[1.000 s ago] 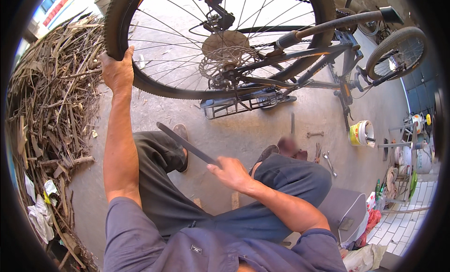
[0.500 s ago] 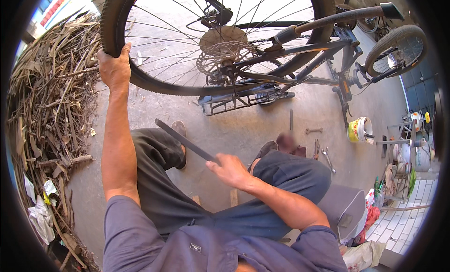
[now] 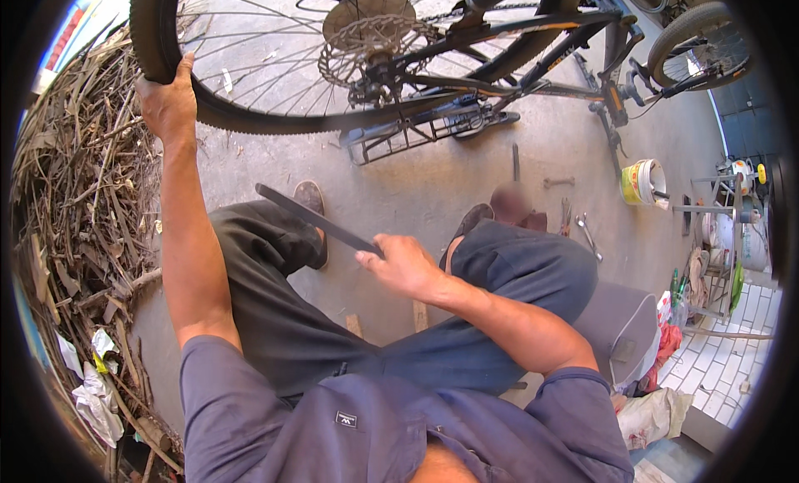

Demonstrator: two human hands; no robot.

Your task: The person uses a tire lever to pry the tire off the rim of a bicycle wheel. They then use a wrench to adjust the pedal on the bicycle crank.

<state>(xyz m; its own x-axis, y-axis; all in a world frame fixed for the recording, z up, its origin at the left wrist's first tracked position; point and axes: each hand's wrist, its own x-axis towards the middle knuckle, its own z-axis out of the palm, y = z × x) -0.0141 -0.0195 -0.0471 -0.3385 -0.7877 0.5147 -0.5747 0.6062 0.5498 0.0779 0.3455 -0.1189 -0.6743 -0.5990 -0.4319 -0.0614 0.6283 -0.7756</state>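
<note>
My left hand [image 3: 169, 104] is closed round the black tyre [image 3: 154, 33] of a bicycle wheel at the upper left, thumb towards the spokes. The wheel carries a disc brake rotor [image 3: 374, 71] at its hub and is joined to the dark bicycle frame [image 3: 574, 46]. In front of my lap, my right hand [image 3: 405, 265] grips one end of a long, flat, dark bar [image 3: 312, 219]. The bar's far end slants up and left over my shoe, apart from the tyre. I cannot tell what kind of tool it is.
A pile of sticks [image 3: 79, 208] lines the left side. On the floor lie a wrench [image 3: 558, 182], another wrench [image 3: 589, 237] and pliers [image 3: 566, 217]. A bucket [image 3: 641, 183] stands at the right, and a small wheel [image 3: 695, 46] is behind it.
The view has shifted, so floor and bicycle sit higher in it. The wheel and my left hand are farther left. My right hand still holds the bar at much the same slant.
</note>
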